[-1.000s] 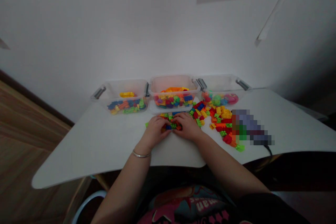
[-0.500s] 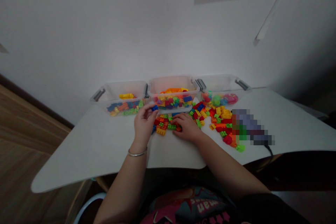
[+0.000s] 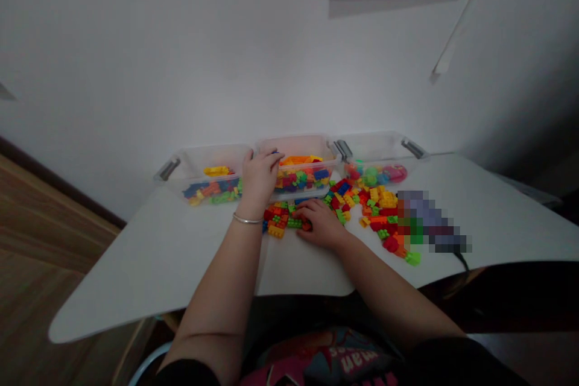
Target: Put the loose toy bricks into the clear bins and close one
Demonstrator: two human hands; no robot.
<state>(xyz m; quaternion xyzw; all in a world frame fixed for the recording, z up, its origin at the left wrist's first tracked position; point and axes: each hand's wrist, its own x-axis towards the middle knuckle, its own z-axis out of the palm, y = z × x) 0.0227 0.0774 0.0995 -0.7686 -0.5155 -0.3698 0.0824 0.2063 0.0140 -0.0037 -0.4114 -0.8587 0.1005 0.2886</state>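
My left hand is raised at the left front corner of the middle clear plastic bin. Its fingers are closed on a small blue toy brick, mostly hidden behind them. My right hand rests low on the loose pile of bricks in front of that bin. Its thumb and fingers curl around an orange-red brick, partly covered. Beside those fingertips lie a green brick and a yellow brick.
A left bin and a right bin flank the middle one, each with colourful toy pieces. Loose bricks spread rightward over the white table, up to a blurred-out object with a black cable. A wall stands behind.
My left hand has moved up and forward with the blue brick, from in front of the middle bin to its rim. My right hand has stayed nearly in place on the pile.
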